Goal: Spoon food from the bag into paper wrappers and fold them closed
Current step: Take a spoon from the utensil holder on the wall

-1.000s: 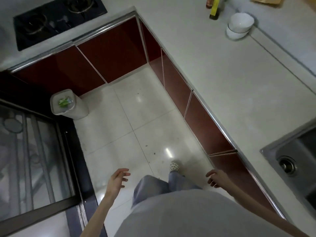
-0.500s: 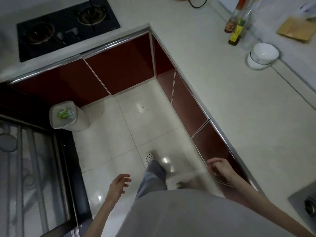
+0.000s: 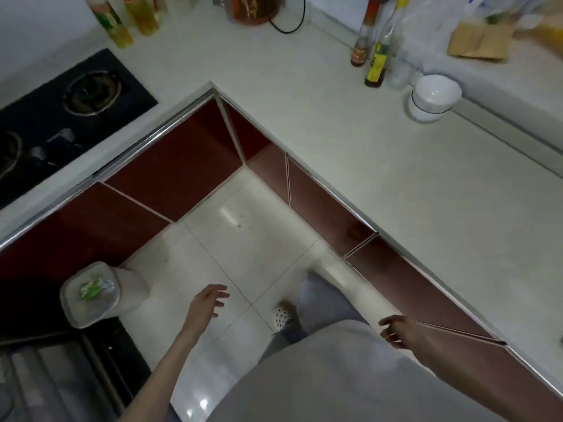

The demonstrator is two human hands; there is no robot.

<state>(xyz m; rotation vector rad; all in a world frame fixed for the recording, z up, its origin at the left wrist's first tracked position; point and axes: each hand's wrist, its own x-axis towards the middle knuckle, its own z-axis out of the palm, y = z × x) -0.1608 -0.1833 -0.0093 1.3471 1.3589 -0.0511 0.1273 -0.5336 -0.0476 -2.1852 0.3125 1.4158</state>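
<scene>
Nothing is wrapped yet: my hands, left (image 3: 210, 303) and right (image 3: 399, 330), hang loose-fingered and hold nothing, while the bag (image 3: 432, 28) and brown paper wrappers (image 3: 478, 44) lie untouched at the worktop's (image 3: 380, 184) far end.

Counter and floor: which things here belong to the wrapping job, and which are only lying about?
For the job:
brown paper wrappers
clear plastic bag, contents unclear
left hand, empty
right hand, empty

Lying about:
stacked white bowls
sauce bottles
oil bottles
gas stove
waste bin
</scene>
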